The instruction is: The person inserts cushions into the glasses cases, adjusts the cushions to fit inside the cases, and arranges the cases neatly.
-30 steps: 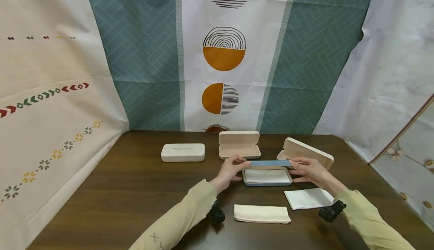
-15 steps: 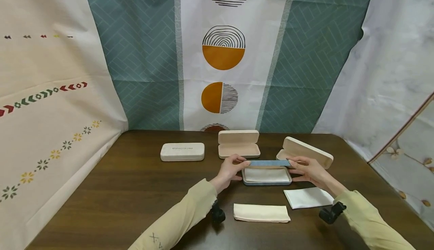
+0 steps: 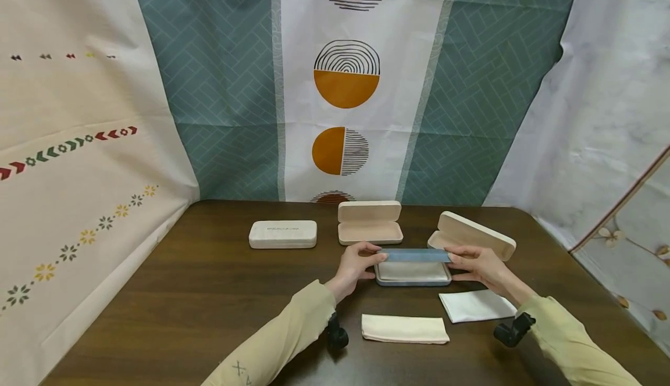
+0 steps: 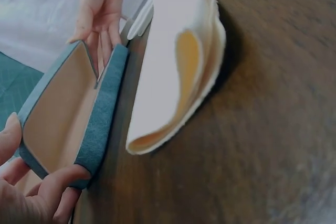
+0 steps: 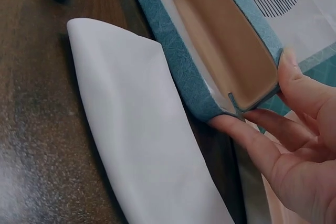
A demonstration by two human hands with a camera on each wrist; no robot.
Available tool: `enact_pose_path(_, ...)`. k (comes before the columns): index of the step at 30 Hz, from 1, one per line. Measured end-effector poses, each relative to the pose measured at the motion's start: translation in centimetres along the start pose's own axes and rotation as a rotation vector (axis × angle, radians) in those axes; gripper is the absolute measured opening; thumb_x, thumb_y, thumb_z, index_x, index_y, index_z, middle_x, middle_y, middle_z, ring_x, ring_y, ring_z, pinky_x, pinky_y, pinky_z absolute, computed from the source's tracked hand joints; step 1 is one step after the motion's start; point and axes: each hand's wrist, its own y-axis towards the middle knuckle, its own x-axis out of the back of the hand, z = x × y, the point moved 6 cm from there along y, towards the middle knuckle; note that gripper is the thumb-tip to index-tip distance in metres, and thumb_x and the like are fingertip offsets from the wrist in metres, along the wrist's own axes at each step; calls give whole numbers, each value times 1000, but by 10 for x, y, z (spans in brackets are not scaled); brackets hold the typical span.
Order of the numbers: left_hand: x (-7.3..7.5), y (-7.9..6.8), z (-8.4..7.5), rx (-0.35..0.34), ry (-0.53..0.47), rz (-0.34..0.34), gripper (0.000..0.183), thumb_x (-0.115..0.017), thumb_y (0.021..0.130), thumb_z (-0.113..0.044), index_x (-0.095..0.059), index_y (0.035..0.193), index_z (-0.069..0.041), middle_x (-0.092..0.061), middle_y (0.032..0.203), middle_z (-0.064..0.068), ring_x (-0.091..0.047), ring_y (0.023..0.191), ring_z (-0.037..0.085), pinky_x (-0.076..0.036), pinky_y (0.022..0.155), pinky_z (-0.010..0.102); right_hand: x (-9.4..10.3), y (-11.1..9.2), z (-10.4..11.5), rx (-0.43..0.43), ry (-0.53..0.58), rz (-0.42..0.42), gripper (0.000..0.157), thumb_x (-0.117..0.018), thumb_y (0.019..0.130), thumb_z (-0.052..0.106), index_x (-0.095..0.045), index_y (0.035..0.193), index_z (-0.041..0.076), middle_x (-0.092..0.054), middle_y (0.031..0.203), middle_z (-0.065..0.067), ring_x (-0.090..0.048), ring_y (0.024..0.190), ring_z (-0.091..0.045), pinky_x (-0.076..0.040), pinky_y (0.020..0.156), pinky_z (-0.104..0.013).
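Note:
A blue glasses case [image 3: 413, 283] lies partly open before me, its tan lining showing, with something pale in its base. My left hand [image 3: 357, 267] grips its left end, and my right hand [image 3: 477, 265] grips the right end. In the left wrist view, the left thumb is on the lid edge of the case [image 4: 100, 124] and fingers touch the base. The right wrist view shows the right thumb on the lid rim and a finger against the base corner of the case [image 5: 181, 61]. The right hand's outer fingers are partly hidden behind the case.
A closed white case [image 3: 282, 235] lies back left. Two open pale cases stand behind the blue one: an upright one [image 3: 369, 223] and a tilted one [image 3: 473, 235]. A folded cream cloth [image 3: 404, 329] and a white cloth [image 3: 477, 306] lie nearer on the wooden table [image 3: 209, 304].
The lid of the blue glasses case has tipped forward and down a little, so more of its outer face shows. Both hands keep their grip at its ends.

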Motion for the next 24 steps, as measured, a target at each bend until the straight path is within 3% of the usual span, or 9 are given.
enact_pose_path(2,1,5,8,-2,0,-7,27,-70,80,-12,-61,100,4,-55,88,7,-55,81,21,-51,63,42,2,0,-2,-1,0,-8,21,-54,90,3,-63,109,2,-58,110,1,-56,100,-29,-44,78,-49)
enact_pose_path(7,1,5,6,-4,2,-3,26,-70,80,-11,-61,99,4,-55,89,7,-57,83,23,-51,63,43,4,1,-6,-8,2,-23,20,-54,90,3,-66,106,8,-59,108,3,-56,99,-27,-45,78,-48)
enact_pose_path(13,1,6,6,-10,16,-6,25,-71,79,-9,-62,98,4,-55,90,7,-58,81,21,-51,63,43,3,0,-5,-1,-11,-26,21,-55,90,3,-63,110,1,-58,109,2,-57,98,-26,-45,77,-48)
enact_pose_path(19,1,5,5,-21,27,-5,25,-70,79,-8,-62,99,5,-55,90,8,-58,88,33,-51,63,45,2,1,-3,9,-23,-21,23,-54,90,3,-60,112,-3,-57,109,1,-57,97,-26,-45,77,-47)
enact_pose_path(24,0,-4,-7,-25,40,0,23,-67,81,-2,-60,100,8,-55,92,11,-55,91,41,-49,66,48,4,1,-5,0,-28,-47,24,-58,89,5,-61,112,-1,-56,108,-2,-57,96,-26,-45,77,-47)
